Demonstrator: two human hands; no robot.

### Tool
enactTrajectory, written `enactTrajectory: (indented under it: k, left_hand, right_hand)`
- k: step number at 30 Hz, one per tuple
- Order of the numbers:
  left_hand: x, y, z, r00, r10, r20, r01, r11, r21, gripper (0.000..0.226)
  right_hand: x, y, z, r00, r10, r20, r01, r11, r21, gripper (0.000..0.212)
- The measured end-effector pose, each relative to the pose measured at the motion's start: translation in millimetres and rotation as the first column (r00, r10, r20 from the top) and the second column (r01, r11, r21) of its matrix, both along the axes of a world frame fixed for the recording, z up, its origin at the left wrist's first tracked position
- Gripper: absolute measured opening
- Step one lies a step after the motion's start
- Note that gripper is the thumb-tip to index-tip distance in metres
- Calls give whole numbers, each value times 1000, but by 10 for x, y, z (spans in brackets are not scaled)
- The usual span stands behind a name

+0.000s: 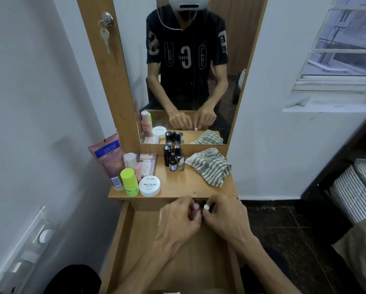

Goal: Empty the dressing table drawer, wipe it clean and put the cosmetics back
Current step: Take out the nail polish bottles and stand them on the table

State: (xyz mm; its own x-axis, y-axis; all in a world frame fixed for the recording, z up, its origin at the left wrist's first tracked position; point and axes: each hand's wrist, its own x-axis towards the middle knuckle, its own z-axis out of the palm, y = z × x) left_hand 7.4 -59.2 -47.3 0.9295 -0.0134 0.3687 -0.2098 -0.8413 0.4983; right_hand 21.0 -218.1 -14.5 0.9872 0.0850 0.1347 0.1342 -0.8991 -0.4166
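I am holding both hands side by side at the far end of the open drawer [135,240], just under the front edge of the dressing table top [190,187]. My left hand [178,222] is curling its fingers around a small item with a pale pink cap [196,206], and my right hand [226,217] is pinching a small item with a white cap [206,207]; the bodies of both are hidden by my fingers, so I cannot tell what they are. The 2 caps are sitting just beside each other between my thumbs. The wooden floor of the drawer is showing bare around my wrists.

On the top, a striped cloth [209,166] is lying crumpled at the right. Near the middle, by the mirror [188,71], a cluster of small dark bottles [174,158] is standing upright. At the left, a round white tub marked nail polish [149,186] is sitting at the front edge, touching a lime green container [129,182]. Behind them a pink tube [108,158] is leaning against the wall, with a pale pink bottle [132,162] and a flat palette [147,164] next to it. A key [105,38] is hanging from a lock on the mirror frame.
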Motion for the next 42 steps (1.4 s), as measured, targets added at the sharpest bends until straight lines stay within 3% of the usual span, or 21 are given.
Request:
enactTrajectory:
  k: [6, 12, 22, 39, 42]
  left_hand:
    - [187, 357, 556, 991, 41, 127, -33, 997, -64, 11]
    - [639, 665, 944, 989, 132, 62, -131, 991, -21, 7]
    - [1010, 718, 935, 981, 188, -52, -175, 967, 186, 17]
    - [1029, 632, 826, 972, 233, -28, -224, 957, 186, 16]
    - [943, 579, 866, 976, 216, 10, -214, 958, 194, 17]
  right_hand:
    - [202, 171, 517, 995, 43, 93, -54, 991, 124, 15]
    - [638, 445, 746, 992, 64, 107, -81, 983, 163, 11]
    - [908, 771, 680, 987, 103, 127, -122, 981, 153, 14]
    - [812, 634, 554, 982, 86, 168, -115, 979, 167, 29]
    - [724, 479, 543, 982, 85, 167, -115, 978, 177, 23]
